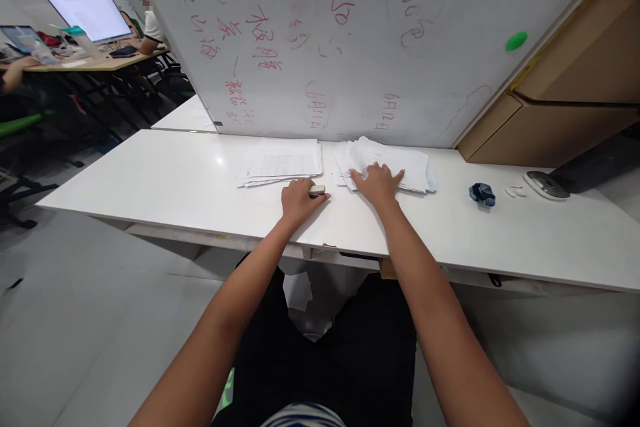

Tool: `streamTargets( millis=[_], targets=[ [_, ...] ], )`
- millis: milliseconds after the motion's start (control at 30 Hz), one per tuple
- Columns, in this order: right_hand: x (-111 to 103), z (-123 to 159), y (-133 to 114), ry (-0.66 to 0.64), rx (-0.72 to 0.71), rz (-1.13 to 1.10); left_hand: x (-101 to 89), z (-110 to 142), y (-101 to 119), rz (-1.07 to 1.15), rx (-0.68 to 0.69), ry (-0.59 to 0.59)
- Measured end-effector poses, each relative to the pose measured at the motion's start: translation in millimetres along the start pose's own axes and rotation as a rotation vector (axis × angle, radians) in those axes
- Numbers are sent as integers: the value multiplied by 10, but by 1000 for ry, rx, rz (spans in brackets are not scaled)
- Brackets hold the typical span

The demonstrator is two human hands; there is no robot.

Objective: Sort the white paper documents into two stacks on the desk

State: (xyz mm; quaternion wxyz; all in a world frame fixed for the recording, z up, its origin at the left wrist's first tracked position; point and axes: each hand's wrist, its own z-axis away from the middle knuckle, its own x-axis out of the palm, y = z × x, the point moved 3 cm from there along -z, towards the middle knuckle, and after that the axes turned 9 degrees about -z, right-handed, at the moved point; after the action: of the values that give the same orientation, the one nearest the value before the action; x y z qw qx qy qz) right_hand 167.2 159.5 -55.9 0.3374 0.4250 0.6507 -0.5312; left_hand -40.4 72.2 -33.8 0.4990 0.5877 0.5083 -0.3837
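Observation:
My left hand (299, 203) rests on the white table, its fingers wrapped round what looks like a small pale stapler (317, 191). Just beyond it lies a stack of printed papers (285, 161) with slightly uneven edges. To the right, my right hand (379, 183) is open, fingers spread, pressing on a second, looser pile of papers (413, 170). Some sheets at the top of that pile are creased and lifted. Part of the pile is hidden under my palm and fingers.
A whiteboard (370, 73) with red writing stands behind the table (175, 180). Cardboard boxes (570, 130) are at the right, near a dark blue object (482, 195), small white pieces (515, 191) and a grey oval device (547, 185). People sit at a desk with a monitor (90, 13), far left.

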Motion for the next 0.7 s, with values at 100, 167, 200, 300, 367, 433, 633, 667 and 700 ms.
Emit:
streamTargets(
  millis=[100, 167, 200, 300, 367, 433, 633, 667, 700],
  targets=[
    [10, -14, -31, 38, 13, -14, 9, -7, 8, -3, 8, -7],
    [2, -15, -52, 79, 10, -19, 18, -9, 16, -17, 17, -10],
    [-5, -12, -59, 103, 7, -14, 23, -9, 19, -23, 20, -10],
    [-30, 0, -53, 172, -3, 18, 30, -6, 25, -29, 25, -3],
    [-43, 0, -20, 201, -3, 30, 29, -4, 26, -31, 21, -12],
    [-51, -6, 28, 216, -5, 21, 25, -2, 27, -30, 16, -28],
    [-60, 6, 118, 211, -48, -26, 24, -1, 26, -17, 18, -36],
    [-61, 13, 118, 208, -57, -24, 29, 0, 23, -15, 20, -32],
    [-61, 19, 117, 202, -63, -22, 33, 0, 21, -10, 25, -27]
  ],
)
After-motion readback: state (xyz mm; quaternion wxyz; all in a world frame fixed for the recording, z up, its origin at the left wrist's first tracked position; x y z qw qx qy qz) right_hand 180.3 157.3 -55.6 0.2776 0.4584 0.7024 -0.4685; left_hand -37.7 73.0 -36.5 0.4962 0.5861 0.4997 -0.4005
